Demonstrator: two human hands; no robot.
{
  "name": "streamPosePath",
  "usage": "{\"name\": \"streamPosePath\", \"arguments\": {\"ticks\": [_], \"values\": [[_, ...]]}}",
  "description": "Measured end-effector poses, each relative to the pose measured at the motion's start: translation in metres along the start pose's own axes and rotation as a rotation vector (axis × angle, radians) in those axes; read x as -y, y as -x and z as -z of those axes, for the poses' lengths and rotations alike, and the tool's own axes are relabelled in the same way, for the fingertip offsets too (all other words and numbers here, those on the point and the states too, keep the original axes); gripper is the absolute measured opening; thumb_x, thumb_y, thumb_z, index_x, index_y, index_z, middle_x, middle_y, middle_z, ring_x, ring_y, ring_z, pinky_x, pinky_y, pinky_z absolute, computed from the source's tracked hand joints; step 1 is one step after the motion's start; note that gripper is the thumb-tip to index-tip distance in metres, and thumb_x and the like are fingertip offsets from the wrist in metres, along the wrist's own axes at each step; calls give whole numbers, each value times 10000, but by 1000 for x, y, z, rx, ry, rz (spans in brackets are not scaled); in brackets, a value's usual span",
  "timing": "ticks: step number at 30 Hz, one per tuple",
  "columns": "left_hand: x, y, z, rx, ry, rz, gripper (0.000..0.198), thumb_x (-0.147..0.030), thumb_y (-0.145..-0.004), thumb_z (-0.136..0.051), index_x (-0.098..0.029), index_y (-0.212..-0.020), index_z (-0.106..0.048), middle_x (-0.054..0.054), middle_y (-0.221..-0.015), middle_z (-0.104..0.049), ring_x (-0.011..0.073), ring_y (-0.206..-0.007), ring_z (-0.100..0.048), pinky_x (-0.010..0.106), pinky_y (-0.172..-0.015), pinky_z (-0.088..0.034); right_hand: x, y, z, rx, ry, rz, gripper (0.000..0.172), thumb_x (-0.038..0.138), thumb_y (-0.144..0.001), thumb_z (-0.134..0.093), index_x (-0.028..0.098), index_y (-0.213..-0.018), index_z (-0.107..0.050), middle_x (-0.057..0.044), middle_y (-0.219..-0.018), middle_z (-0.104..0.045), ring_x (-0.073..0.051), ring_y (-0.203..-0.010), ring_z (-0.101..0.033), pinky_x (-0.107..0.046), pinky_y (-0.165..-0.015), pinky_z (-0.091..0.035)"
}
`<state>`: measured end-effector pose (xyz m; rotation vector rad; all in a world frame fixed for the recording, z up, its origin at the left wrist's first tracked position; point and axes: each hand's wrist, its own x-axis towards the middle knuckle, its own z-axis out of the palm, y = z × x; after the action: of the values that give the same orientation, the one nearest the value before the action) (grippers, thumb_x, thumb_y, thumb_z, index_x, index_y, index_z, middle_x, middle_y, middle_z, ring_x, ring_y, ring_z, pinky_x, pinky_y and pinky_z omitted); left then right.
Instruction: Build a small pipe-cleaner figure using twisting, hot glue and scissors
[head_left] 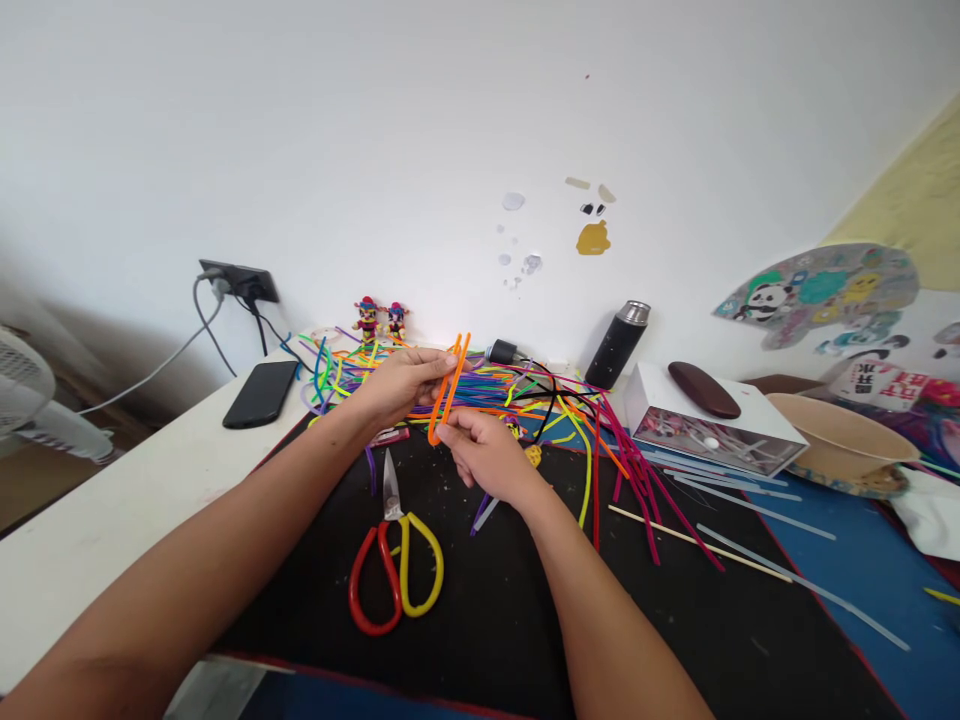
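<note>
An orange pipe cleaner [451, 392], bent double into a narrow U with its loop at the bottom, is held upright above the table. My left hand [411, 380] pinches it near the upper part. Lower down, at the bend, the fingers of my right hand [484, 450] grip it. Behind both hands lies a heap of colourful pipe cleaners [487, 388]. A pair of scissors [394, 550] with one red and one yellow handle lies on the black mat below my hands, blades pointing away.
A black phone [260, 394] lies at the left. Two small figurines [380, 318] stand against the wall. To the right are a black thermos [618, 345], a white box [712, 425] with a brown case on top, magenta pipe cleaners [637, 480], a wooden stick [697, 543] and a beige bowl [840, 430].
</note>
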<state>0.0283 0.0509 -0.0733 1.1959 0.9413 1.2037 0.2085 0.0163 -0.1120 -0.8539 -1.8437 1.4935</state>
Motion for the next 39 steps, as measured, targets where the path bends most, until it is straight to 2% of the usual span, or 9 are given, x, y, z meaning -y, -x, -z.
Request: {"name": "streamPosePath", "arguments": {"ticks": [5,11,20,25,29,35,39], "values": [[2,-2,3,16,15,-20,366,-442,-663,-936,-128,-698,-750,-6,-564,-570,67,-488,-429,199,-469,-313,-2,1,-1,16,50,-36,197,276,-1019,-556,230,-828,-553,112,-464,-461,-104,-367,-452,-217,-433,-359],[1,0,7,68,-110,-17,353,-445,-711,-910,-125,-793,-787,-21,-552,-551,64,-481,-414,198,-468,-296,-4,1,-1,38,121,-51,195,283,-1028,-560,225,-843,-583,104,-476,-468,-106,-388,-479,-211,-441,-366],[-4,3,9,92,-272,-28,392,-501,-676,-913,-156,-690,-728,-23,-539,-533,83,-490,-419,208,-474,-288,-2,2,-3,54,207,-62,227,304,-1028,-571,225,-816,-591,93,-477,-482,-106,-406,-492,-216,-474,-353],[-6,4,15,143,-349,-19,319,-470,-735,-884,-175,-763,-767,-27,-537,-532,88,-478,-418,215,-472,-284,-4,2,-4,47,224,-62,240,329,-1023,-589,233,-803,-602,86,-493,-482,-115,-402,-499,-234,-466,-336],[-7,4,16,179,-373,-26,352,-486,-774,-861,-176,-705,-711,-24,-532,-542,85,-467,-425,213,-472,-301,-4,2,-6,40,251,-63,249,330,-1018,-607,230,-790,-605,82,-508,-493,-111,-407,-507,-235,-470,-314],[-6,4,12,142,-293,-32,399,-511,-756,-879,-172,-710,-674,-20,-556,-571,87,-477,-485,202,-476,-376,-7,-1,-6,25,198,-66,198,283,-1024,-564,217,-845,-618,66,-605,-576,-92,-424,-519,-220,-473,-392],[-6,1,10,20,-186,-85,443,-518,-694,-924,-156,-712,-668,-9,-594,-606,86,-500,-522,207,-500,-437,-10,-3,-3,-57,128,-22,209,338,-1036,-543,215,-879,-603,69,-635,-590,-82,-413,-521,-210,-455,-394]]}}
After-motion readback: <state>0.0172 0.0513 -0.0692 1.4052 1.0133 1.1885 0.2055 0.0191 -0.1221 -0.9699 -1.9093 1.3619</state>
